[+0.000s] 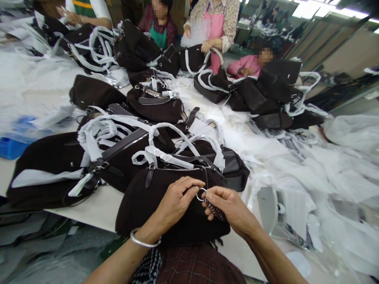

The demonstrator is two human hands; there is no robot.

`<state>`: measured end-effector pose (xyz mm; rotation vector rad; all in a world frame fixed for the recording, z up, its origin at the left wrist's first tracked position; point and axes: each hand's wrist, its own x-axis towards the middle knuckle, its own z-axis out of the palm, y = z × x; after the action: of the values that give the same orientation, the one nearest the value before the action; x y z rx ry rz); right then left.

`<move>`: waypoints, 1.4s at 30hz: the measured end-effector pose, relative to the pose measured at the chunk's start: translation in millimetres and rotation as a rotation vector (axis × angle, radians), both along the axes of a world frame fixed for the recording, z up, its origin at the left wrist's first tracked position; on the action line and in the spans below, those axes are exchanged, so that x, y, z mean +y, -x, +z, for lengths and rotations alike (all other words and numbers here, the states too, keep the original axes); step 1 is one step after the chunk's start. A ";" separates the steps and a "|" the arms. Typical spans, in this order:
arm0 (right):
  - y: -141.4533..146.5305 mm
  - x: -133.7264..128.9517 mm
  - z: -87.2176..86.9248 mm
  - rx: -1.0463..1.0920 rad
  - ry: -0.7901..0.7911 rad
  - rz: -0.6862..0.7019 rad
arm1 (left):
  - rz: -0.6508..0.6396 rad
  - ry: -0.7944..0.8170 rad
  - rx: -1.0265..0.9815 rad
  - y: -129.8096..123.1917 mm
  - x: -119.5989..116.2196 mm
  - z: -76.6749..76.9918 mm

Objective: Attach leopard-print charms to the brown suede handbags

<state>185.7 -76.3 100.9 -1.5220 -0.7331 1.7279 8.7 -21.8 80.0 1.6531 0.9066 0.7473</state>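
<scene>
A dark brown bag (142, 209) lies at the table's near edge, its handles wrapped in white paper. Over it, my left hand (179, 195) pinches the left side of a silver ring (201, 194). My right hand (229, 205) holds the ring's other side, along with a dark braided strap (215, 211) that hangs below the fingers. A thin dark strap from the bag runs down to the ring area; whether it passes through the ring is hidden by the fingers.
More dark bags (47, 165) crowd the left and middle, others (260, 94) the back right. A tape dispenser (269, 209) and plastic wrapping (337, 189) lie right. A blue container (12, 146) sits left. Several people work across the table (97, 215).
</scene>
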 end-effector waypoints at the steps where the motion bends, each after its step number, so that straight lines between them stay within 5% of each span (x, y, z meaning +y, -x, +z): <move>1: 0.4 0.7 0.5 -0.013 0.000 0.008 | -0.030 0.036 0.005 -0.1 0.0 1.4; 5: 1.0 2.1 1.9 -0.058 -0.011 0.018 | -0.010 0.182 -0.006 -3.7 -2.1 0.6; 13: -2.4 -3.4 -2.7 -0.175 -0.123 0.065 | 0.098 0.731 -0.281 -14.3 -5.5 -16.3; 17: -4.3 -4.2 -4.0 -0.238 -0.151 0.057 | 0.140 0.801 -0.337 -16.7 -5.3 -16.1; 24: -2.3 -6.0 -12.2 -0.503 -0.471 -0.063 | 0.174 0.854 -0.473 -29.6 -8.2 -13.1; 29: -2.4 -9.7 -9.0 -0.578 -0.407 -0.124 | 0.103 0.877 -0.462 -39.0 -13.0 -11.3; 33: -6.5 -4.6 -7.6 -0.483 -0.288 -0.223 | -0.097 0.709 -0.265 -32.7 2.9 -13.3; 37: -13.8 6.8 -11.2 -0.293 -0.153 -0.250 | -0.064 0.219 0.106 -27.2 34.5 -22.6; 42: -27.5 23.4 -17.5 -0.356 -0.137 -0.257 | -0.124 -0.265 0.408 -38.5 58.9 -26.6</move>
<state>213.2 -52.8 83.4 -1.7630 -0.7747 1.2094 47.2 37.1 53.4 2.1262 1.0062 0.4651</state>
